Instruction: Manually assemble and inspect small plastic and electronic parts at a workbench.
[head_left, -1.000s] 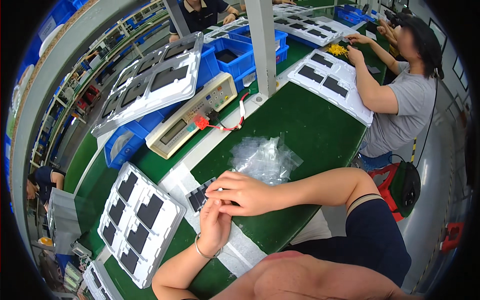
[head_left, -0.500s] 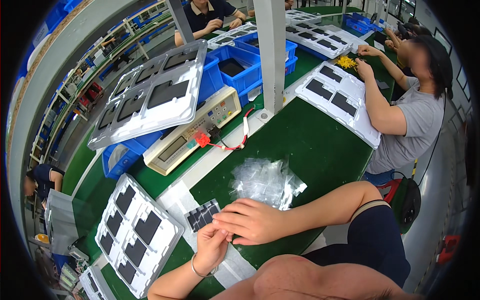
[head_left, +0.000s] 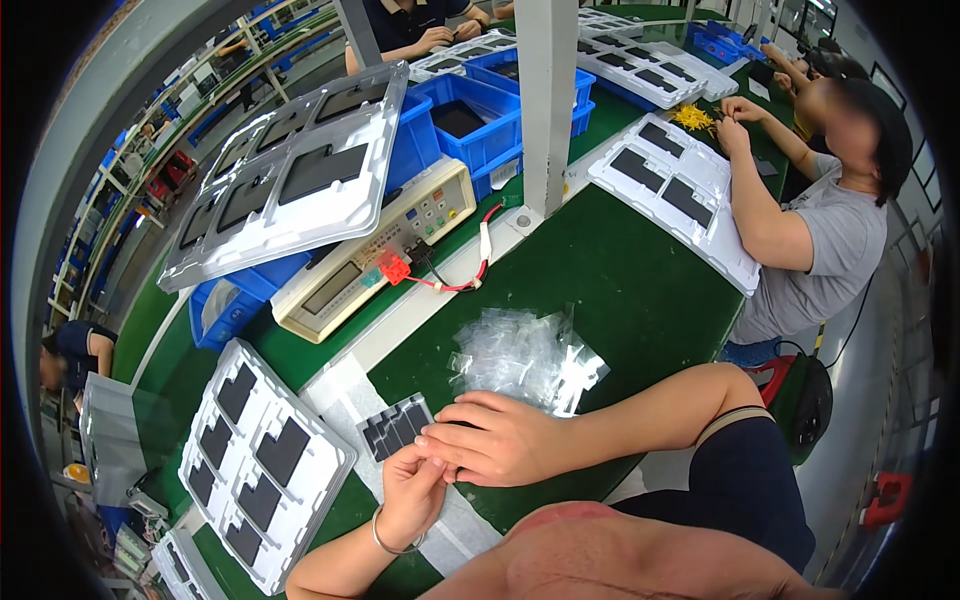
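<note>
Left forearm (head_left: pixel 345 558) rises from the lower edge; the left hand (head_left: pixel 414 487) has thumb and fingers drawn together. Right elbow (head_left: pixel 738 380) sharply bent, the right hand (head_left: pixel 505 438) back uppermost, fingers overlapping the left fingertips, concealing any grip.

The bench (head_left: pixel 640 255) is of a deep green, and the paper strip (head_left: pixel 338 402) across it is greyish white. At the fingers (head_left: pixel 465 440), the divided piece (head_left: pixel 392 430) is dark grey to black, with paler lines between its sections. The heap of bags (head_left: pixel 525 358) is colourless with white shine. On the left, the tray stack (head_left: pixel 322 490) is white, and its black plates (head_left: pixel 283 450) make a pattern of two rows. The bins (head_left: pixel 498 152) are blue, the meter (head_left: pixel 372 248) is cream, and its clip (head_left: pixel 393 267) is bright red. Farther away I see a yellow heap (head_left: pixel 692 118) and a co-worker's grey shirt (head_left: pixel 815 225). The person's navy sleeve (head_left: pixel 750 470) has a beige band (head_left: pixel 728 409).
</note>
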